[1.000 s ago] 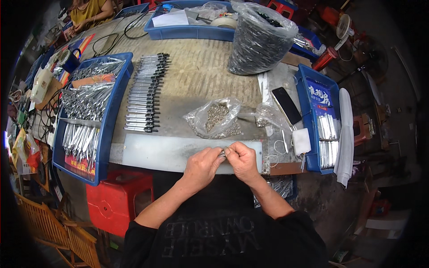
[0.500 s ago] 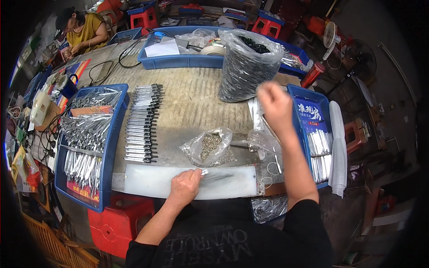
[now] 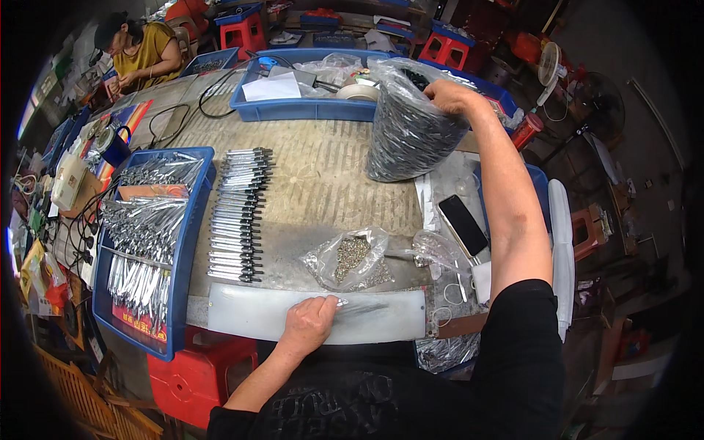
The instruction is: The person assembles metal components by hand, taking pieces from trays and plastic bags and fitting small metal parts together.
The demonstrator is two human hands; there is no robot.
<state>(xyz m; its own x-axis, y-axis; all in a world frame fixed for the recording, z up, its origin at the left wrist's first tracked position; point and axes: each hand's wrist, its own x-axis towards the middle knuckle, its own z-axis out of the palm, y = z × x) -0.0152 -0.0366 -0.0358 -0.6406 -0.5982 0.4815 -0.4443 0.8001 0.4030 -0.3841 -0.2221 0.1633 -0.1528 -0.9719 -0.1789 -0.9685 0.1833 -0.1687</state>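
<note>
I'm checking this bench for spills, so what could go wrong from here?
The right hand is at the mouth of the tall clear bag of dark parts; a tug might tip it and spill them. The small bag of metal bits lies open, so a brushing forearm might scatter them. The left hand pinches a small silver piece near the front edge of the table; a slip might drop it.
</note>
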